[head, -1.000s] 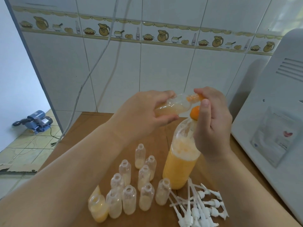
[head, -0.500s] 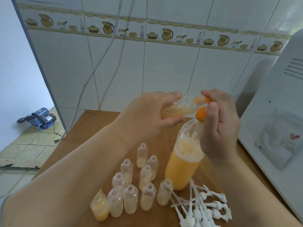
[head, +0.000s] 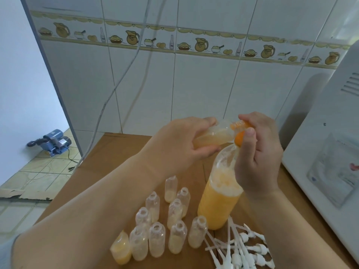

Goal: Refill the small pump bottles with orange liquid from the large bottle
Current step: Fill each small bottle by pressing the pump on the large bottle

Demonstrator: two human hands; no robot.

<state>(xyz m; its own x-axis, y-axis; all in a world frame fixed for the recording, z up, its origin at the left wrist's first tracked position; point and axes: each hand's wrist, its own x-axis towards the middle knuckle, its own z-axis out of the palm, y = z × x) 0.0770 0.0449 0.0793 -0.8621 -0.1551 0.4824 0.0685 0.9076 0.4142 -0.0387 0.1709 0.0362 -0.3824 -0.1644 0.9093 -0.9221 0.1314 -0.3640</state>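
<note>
My left hand grips a small clear bottle tipped on its side, part full of pale orange liquid, its neck pointing right. That neck meets the mouth of the large bottle, which stands on the wooden table over half full of orange liquid. My right hand is curled round the large bottle's neck, and its thumb lies against a round orange piece at the mouth. Several small open bottles stand in a cluster in front, each with a little pale liquid.
A pile of white pump heads lies at the front right. A squashed bottle of orange liquid sits front left. A white appliance borders the right side, a tiled wall with a hanging cable the back. A blue pump sits on the floor, left.
Both hands keep the same hold and the tipped small bottle stays at the large bottle's mouth. Only my view has shifted slightly.
</note>
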